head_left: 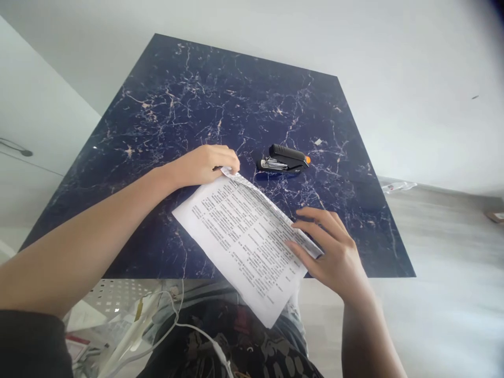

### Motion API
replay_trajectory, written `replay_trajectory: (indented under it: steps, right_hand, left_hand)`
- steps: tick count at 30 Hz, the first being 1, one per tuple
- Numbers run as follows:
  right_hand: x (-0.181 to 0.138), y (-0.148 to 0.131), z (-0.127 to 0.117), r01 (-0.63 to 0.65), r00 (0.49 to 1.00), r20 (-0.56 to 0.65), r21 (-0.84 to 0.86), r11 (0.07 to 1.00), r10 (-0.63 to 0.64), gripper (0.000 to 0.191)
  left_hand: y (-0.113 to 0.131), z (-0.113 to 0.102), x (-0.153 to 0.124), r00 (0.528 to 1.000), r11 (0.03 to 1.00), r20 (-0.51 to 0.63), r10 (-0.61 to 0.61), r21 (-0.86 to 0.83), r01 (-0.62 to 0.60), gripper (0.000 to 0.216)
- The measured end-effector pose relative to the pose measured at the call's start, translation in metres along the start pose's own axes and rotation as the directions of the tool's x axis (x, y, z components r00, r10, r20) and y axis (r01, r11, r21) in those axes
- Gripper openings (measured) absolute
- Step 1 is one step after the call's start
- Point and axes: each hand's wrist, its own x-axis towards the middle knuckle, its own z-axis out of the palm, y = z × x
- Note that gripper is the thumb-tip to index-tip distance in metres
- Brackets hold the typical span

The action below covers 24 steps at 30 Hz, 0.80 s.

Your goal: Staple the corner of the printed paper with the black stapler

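Note:
A printed sheet of paper [240, 239] lies slantwise on the dark blue marble table [189, 110], its near corner hanging over the table's front edge. My left hand [207, 164] is closed, pinching the sheet's far corner. My right hand [328, 247] grips the sheet's right end, fingers curled over its folded far edge. A black stapler [284, 160] with an orange tip rests on the table just beyond the sheet, between my two hands and touching neither.
A small white scrap [318, 142] lies on the table beyond the stapler. A white cable [189, 328] and a perforated white panel [118, 294] sit below the table's front edge by my lap. Pale floor lies to the right, with litter [397, 186].

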Motion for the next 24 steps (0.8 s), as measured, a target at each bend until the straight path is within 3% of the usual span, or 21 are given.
replay_trajectory:
  steps: [4,6,11,13,17,24]
  right_hand:
    - [0.034,-0.008,-0.003,0.143,0.958,0.240,0.081,0.986,-0.158,0.051]
    - [0.045,-0.009,0.000,0.199,0.932,0.288,0.103,0.975,-0.220,0.052]
    - [0.055,0.000,0.004,0.118,0.986,0.117,0.023,0.993,-0.120,0.044]
    - [0.056,0.001,0.007,0.088,0.985,0.143,0.067,0.994,-0.097,0.047]
    - [0.053,-0.005,0.020,0.137,0.959,0.225,0.162,0.977,-0.172,0.044]
    - [0.050,-0.030,0.038,0.182,0.965,0.203,-0.072,0.981,-0.164,0.042]
  left_hand:
    - [0.001,0.001,0.001,1.000,0.999,-0.007,0.007,0.051,-0.006,0.034]
    - [0.001,0.002,0.002,1.000,0.999,-0.022,0.000,0.045,0.001,0.036]
    - [-0.005,0.004,0.002,0.998,0.999,-0.058,0.009,-0.030,-0.011,0.032]
    - [-0.008,0.005,0.002,0.996,0.999,-0.084,0.006,-0.032,-0.008,0.033]
    - [-0.011,0.008,0.004,0.991,0.999,-0.135,-0.016,0.030,0.020,0.034]
    - [-0.002,0.006,0.002,0.972,0.988,-0.204,-0.115,0.080,0.133,0.033]
